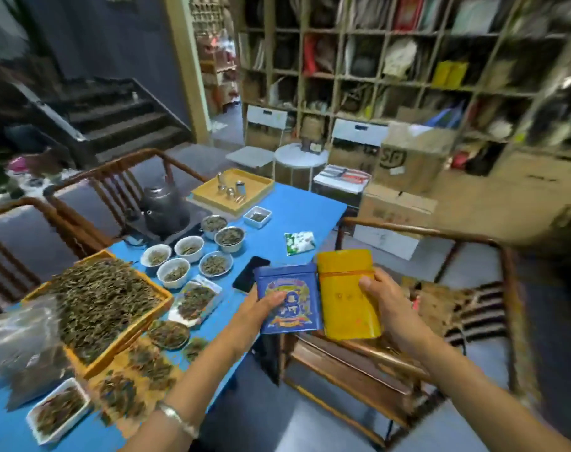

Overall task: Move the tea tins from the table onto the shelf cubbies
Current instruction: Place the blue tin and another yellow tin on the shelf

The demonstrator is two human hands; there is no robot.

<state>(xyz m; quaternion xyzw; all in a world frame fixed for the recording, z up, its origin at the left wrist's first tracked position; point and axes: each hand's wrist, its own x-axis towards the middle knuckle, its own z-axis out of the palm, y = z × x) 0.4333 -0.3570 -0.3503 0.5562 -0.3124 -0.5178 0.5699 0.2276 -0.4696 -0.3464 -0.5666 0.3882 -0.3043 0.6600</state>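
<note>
L hand [261,309] grips blue tin [289,298], R hand [388,305] fingers [365,283] wrap yellow tin [346,295]; both long axes toward 12, shelf cubbies [408,60] well off at 12-1 o'clock, past bench [297,207].

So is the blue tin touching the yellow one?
Touching, it seems: the head view shows the blue tin's right edge against the yellow tin's left edge, no gap visible, one in each hand.

Head cam, looks fwd/down over table [287,207] toward shelf cubbies [408,76]

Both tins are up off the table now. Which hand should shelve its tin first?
Probably the right hand: it holds the yellow tin on the side nearer the shelf cubbies. The left hand, gripping the blue tin, sits over the table edge.
</note>
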